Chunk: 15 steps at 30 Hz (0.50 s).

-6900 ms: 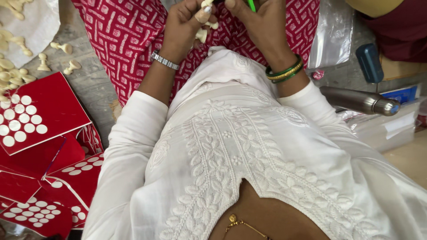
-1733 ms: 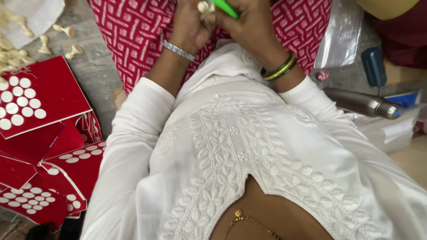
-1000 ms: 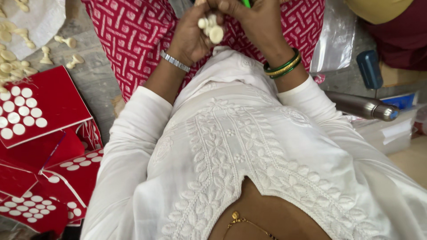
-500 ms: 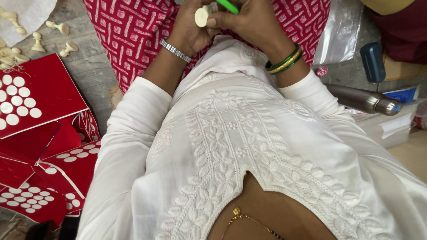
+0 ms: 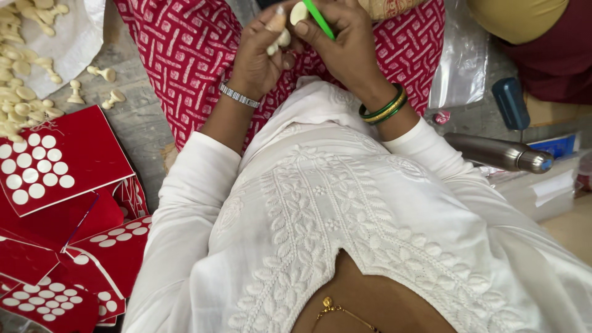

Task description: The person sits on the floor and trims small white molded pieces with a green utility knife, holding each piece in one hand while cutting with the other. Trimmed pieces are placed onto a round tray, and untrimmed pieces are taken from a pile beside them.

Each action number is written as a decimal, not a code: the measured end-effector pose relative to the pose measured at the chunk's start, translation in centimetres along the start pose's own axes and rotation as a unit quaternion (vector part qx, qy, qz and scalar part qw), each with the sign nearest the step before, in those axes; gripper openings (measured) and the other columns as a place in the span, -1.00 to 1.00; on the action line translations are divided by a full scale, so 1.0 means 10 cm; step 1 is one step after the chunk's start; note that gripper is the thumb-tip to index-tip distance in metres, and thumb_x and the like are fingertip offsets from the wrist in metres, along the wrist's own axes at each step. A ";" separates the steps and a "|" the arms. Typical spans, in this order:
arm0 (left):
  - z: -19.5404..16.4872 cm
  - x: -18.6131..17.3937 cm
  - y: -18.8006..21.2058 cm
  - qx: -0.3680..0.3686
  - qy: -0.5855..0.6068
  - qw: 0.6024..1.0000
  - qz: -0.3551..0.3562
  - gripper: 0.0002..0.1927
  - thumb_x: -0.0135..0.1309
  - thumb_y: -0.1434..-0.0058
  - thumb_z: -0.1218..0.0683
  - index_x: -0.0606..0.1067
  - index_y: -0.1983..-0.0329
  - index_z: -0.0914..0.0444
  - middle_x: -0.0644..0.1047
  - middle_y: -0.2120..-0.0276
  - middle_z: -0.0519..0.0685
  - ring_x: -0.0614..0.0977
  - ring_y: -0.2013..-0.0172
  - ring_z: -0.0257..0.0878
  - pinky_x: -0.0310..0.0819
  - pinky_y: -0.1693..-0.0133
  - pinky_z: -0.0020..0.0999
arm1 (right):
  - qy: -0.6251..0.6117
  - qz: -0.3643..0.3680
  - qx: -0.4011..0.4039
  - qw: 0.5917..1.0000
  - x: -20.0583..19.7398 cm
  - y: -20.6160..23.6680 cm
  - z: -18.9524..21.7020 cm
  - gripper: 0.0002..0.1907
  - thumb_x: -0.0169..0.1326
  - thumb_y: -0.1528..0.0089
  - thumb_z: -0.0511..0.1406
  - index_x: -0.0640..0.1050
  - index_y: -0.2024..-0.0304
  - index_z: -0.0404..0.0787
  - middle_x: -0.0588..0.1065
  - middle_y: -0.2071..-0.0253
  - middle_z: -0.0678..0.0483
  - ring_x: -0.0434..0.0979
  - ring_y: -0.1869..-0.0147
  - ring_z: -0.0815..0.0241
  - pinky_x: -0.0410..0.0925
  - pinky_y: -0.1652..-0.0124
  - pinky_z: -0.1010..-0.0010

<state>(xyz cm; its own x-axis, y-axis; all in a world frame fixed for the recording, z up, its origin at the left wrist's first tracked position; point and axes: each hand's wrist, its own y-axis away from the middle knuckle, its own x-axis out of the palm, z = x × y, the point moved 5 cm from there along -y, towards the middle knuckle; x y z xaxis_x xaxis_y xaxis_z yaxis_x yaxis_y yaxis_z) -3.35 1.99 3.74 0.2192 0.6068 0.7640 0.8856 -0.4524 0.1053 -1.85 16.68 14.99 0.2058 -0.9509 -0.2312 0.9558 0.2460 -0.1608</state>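
Observation:
My left hand, with a silver bracelet at the wrist, is closed around several small cream-coloured pieces. My right hand, with green and gold bangles, pinches a thin green stick and one cream disc at its fingertips. Both hands meet over my lap, which is covered in red patterned cloth. My white embroidered top fills the lower half of the view.
Red cards with rows of white discs lie stacked at the left. Loose cream pieces sit on white cloth at the top left. A steel flask, a plastic bag and another person's clothing are at the right.
The cream disc has passed from my left fingers to my right fingertips beside the green stick. My hands stayed together over my lap.

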 end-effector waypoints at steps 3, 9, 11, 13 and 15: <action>0.03 0.03 0.01 -0.046 0.016 0.999 0.010 -0.57 0.13 -0.45 0.03 0.47 -0.29 0.35 0.61 0.22 0.00 0.65 0.34 -0.25 0.46 0.46 -0.48 | -0.015 -0.002 -0.058 0.998 -0.02 0.02 0.03 -0.80 0.22 -0.43 -0.34 0.62 -0.02 -0.38 0.46 0.06 0.10 0.45 0.00 0.29 0.38 0.01 0.48; 0.00 0.12 0.02 -0.042 0.018 0.998 0.035 -0.47 0.24 -0.39 0.06 0.43 -0.37 0.30 0.60 0.18 -0.07 0.62 0.32 -0.33 0.48 0.39 -0.52 | -0.085 -0.018 0.019 0.996 -0.04 0.04 -0.11 -0.78 0.23 -0.37 -0.40 0.63 -0.05 -0.35 0.43 0.02 0.11 0.51 0.02 0.33 0.44 0.04 0.51; -0.01 0.16 0.03 -0.042 0.022 0.997 0.056 -0.45 0.26 -0.39 0.05 0.42 -0.40 0.28 0.58 0.19 -0.12 0.58 0.32 -0.40 0.48 0.38 -0.54 | -0.080 -0.030 0.023 0.996 -0.06 0.04 -0.13 -0.79 0.25 -0.36 -0.41 0.65 -0.03 -0.35 0.40 0.03 0.12 0.51 0.08 0.35 0.45 0.11 0.53; -0.01 0.21 0.04 -0.045 0.031 0.996 0.073 -0.43 0.26 -0.39 0.03 0.41 -0.41 0.24 0.57 0.22 -0.16 0.55 0.33 -0.46 0.48 0.38 -0.54 | -0.020 -0.051 -0.024 0.998 -0.09 0.03 -0.09 -0.80 0.30 -0.35 -0.43 0.65 -0.01 -0.38 0.33 0.04 0.12 0.44 0.11 0.36 0.41 0.19 0.55; -0.02 0.21 0.05 -0.045 0.027 0.996 0.065 -0.43 0.27 -0.38 0.04 0.41 -0.41 0.24 0.57 0.19 -0.19 0.52 0.32 -0.48 0.47 0.36 -0.55 | -0.007 -0.017 -0.040 0.999 -0.09 0.03 -0.07 -0.83 0.28 -0.42 -0.42 0.66 -0.03 -0.39 0.44 0.06 0.09 0.50 0.05 0.33 0.44 0.10 0.53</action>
<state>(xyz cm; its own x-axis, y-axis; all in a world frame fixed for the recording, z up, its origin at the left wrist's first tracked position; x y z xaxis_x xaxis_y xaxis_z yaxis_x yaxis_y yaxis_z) -2.55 2.96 5.52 0.3050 0.5040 0.8080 0.8099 -0.5837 0.0584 -1.88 17.73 14.49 0.1764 -0.9614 -0.2112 0.9428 0.2267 -0.2446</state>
